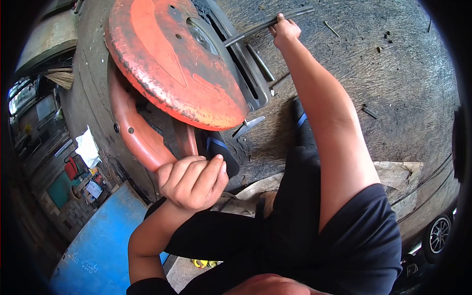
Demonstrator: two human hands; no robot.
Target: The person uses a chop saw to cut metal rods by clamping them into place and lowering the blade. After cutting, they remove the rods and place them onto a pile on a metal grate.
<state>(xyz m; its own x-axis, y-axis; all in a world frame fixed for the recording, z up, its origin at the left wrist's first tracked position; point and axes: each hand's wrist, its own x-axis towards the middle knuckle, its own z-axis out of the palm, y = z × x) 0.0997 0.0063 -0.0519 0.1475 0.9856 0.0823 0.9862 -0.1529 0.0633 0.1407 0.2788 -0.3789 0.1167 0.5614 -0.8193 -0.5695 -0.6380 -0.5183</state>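
Observation:
A cut-off saw with a worn orange-red blade guard (167,69) stands on the ground in front of me. My left hand (193,183) is closed in a fist at the end of the saw's orange handle (132,123), its fingers wrapped round the grip. My right hand (286,32), at the far side, pinches a thin dark metal bar (301,12). From there the bar runs leftward to the saw's grey metal base (255,81), beside the guard. The guard hides most of the blade and the bar's inner end.
Short metal offcuts (260,62) lie by the saw base, and more scraps (369,112) are on the rough dark ground. My feet in flip-flops (221,155) are close to the saw. A blue panel (105,241) is at lower left; a wheel (437,235) stands at right.

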